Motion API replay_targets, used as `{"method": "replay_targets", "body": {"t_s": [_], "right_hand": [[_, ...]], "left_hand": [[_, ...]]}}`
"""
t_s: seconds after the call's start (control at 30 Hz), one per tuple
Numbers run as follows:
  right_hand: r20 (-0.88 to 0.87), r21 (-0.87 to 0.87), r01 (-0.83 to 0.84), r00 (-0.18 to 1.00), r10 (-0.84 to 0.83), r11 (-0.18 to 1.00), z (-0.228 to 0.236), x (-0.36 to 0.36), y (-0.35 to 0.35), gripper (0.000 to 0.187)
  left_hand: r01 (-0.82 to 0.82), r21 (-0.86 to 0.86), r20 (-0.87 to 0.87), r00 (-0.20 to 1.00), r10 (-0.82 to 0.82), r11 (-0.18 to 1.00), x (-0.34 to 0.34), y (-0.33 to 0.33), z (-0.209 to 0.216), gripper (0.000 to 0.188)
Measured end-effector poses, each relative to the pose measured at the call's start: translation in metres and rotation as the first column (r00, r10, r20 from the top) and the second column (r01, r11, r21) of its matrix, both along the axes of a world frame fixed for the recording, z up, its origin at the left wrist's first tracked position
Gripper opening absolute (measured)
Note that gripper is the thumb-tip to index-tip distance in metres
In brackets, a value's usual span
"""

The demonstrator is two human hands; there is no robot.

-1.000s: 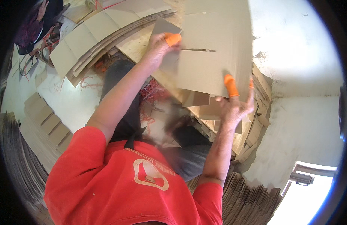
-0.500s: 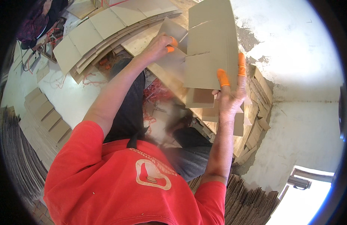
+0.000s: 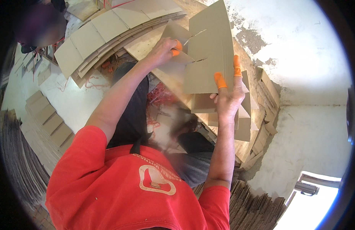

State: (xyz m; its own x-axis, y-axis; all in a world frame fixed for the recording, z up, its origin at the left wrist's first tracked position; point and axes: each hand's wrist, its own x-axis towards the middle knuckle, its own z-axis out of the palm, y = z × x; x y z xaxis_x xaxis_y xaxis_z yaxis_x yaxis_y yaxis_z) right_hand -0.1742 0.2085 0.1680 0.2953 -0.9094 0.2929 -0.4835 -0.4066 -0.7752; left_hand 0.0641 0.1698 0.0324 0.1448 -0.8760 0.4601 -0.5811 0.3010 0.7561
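A long slotted cardboard sheet [image 3: 209, 44] stands tilted over the wooden board. Two slits cut into its left side. My right hand [image 3: 229, 97], with orange finger covers on two fingers, grips it at the lower right edge. Left of the sheet, my left hand [image 3: 165, 51] pinches a smaller cardboard piece [image 3: 173, 31] at the slits; orange covers wrap its fingertips too. Whether the slits are fully interlocked is hidden. Beneath the sheet and beside my right wrist, several crossed cardboard dividers [image 3: 243, 128] stick out, partly covered by my forearm.
Stacked, creased cardboard sheets [image 3: 108, 26] lie at the far left of the wooden board [image 3: 137, 44]. More cardboard stacks [image 3: 24, 165] stand at the left and the lower right. Red string [image 3: 160, 94] litters the floor. A peeling wall [image 3: 308, 57] borders the right. Another person [image 3: 41, 23] is at the upper left.
The long sheet has tilted and shifted a little left and down, with my right hand moving along. My left hand has barely moved. The person at upper left has leaned further into view.
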Motion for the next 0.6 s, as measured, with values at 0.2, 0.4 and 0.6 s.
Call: {"method": "replay_targets", "body": {"t_s": [0.2,0.4,0.6], "right_hand": [[0.263,0.186,-0.122,0.962,0.07,0.975,-0.028,0.006,-0.011,0.063],[-0.154,-0.084,-0.212,0.968,0.198,0.974,-0.106,0.004,-0.016,0.066],[-0.492,-0.302,-0.143,0.87,-0.026,0.943,-0.087,0.009,0.0,0.064]], "left_hand": [[0.011,0.02,0.032,0.999,-0.011,1.0,0.0,0.002,0.004,0.016],[0.087,0.043,-0.017,0.996,-0.086,0.995,-0.006,-0.004,0.005,0.017],[-0.041,0.031,0.088,0.995,0.038,0.999,-0.008,0.011,0.014,0.032]]}}
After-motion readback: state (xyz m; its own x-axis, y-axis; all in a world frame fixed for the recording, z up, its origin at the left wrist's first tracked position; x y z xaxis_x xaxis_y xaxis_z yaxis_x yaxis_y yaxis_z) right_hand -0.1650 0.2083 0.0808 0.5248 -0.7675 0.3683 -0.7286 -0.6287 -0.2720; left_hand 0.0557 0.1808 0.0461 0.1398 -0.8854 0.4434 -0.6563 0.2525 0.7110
